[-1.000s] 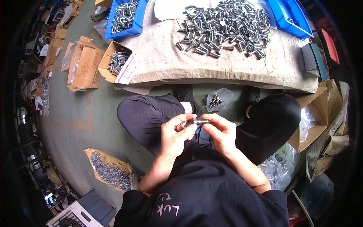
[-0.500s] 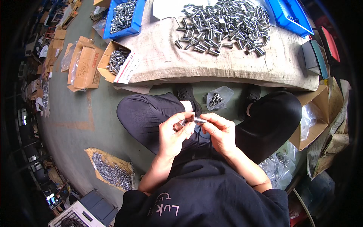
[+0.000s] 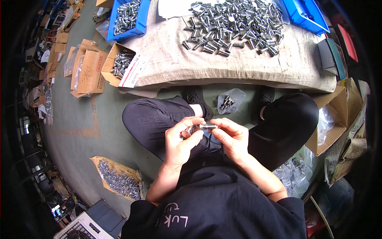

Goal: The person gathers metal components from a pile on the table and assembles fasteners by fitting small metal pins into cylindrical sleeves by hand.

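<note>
Over my lap, both hands hold a shiny cylindrical metal pin (image 3: 208, 126) lying sideways between them. The thumb and fingers of my left hand (image 3: 179, 139) are closed at its left end. My right hand (image 3: 234, 139) pinches its right end with thumb and fingertips. A second metal piece with a round flat end (image 3: 186, 134) shows in my left palm, partly hidden by the fingers. Beyond my knees, a heap of similar metal pins (image 3: 234, 26) is spread on a cloth-covered table (image 3: 223, 69).
A blue bin (image 3: 145, 20) and a cardboard box (image 3: 106, 71), both with metal pins, stand at the table's left. Another blue bin (image 3: 304, 26) sits at the right. A plastic bag (image 3: 238, 98) of metal parts lies between my feet. An open carton (image 3: 342, 107) stands by my right knee.
The pin between my hands shows more of its length, and my fingertips sit slightly farther apart along it. Both hands stay over my lap.
</note>
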A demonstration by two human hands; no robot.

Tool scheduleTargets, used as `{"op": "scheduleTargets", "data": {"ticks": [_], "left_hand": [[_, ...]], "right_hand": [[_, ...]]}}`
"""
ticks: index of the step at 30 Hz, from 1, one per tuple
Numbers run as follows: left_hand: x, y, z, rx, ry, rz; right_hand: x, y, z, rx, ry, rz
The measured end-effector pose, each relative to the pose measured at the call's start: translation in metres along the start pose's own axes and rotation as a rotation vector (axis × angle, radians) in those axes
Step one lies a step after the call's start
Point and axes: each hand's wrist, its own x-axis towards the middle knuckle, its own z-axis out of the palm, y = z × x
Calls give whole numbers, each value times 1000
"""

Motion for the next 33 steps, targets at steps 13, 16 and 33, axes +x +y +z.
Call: {"op": "scheduleTargets", "data": {"ticks": [13,16,33], "left_hand": [[-2,-3,-1,-110,22,-4],[-1,3,-1,-35,-9,22],[-2,4,3,-126,-46,92]], "right_hand": [[0,-1,2,14,-33,-68],[-1,1,0,8,-13,4],[4,5,-6,491,15,225]]}}
